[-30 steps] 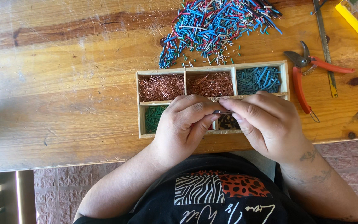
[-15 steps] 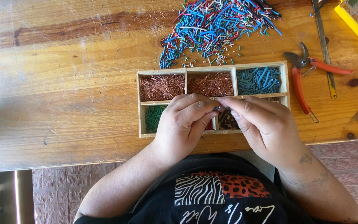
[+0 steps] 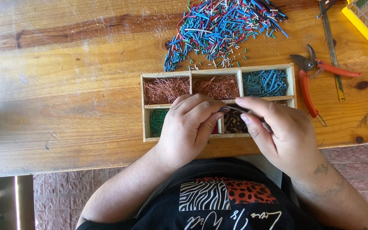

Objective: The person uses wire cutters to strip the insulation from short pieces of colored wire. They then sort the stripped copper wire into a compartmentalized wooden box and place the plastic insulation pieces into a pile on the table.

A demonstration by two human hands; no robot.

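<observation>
Surface (image 3: 64,106): bare varnished wood on its left part, with small scraps near the far left edge.

Tray (image 3: 145,106): a shallow wooden box divided into compartments. Back row, left to right: two compartments of bare copper strands (image 3: 166,89), then one of cut blue sleeving (image 3: 264,82). Front row: green pieces (image 3: 158,121) at the left; the middle is mostly hidden by the hands; dark pieces show through the gap between them.

Left hand (image 3: 190,125): over the front row of the tray, fingers curled, thumb and forefinger closed on the near end of a short wire piece (image 3: 235,109).

Right hand (image 3: 277,132): just beside the left, thumb and forefinger pinched on the other end of the same piece, remaining fingers folded. The piece spans the small gap between the two hands, above the front middle of the tray.

Handling judgement: the piece looks very light and thin, bendable rather than stiff, with smooth sleeving likely to slip. A fingertip pinch at each end appears the only workable hold; the fine strands inside would probably fray or kink if squeezed mid-length.

Beyond the tray: a heap of mixed blue, red, green and white wire offcuts (image 3: 222,30). Right of the tray: red-handled cutters (image 3: 311,81), a metal ruler (image 3: 331,51), and a yellow bin (image 3: 365,23) at the corner.
</observation>
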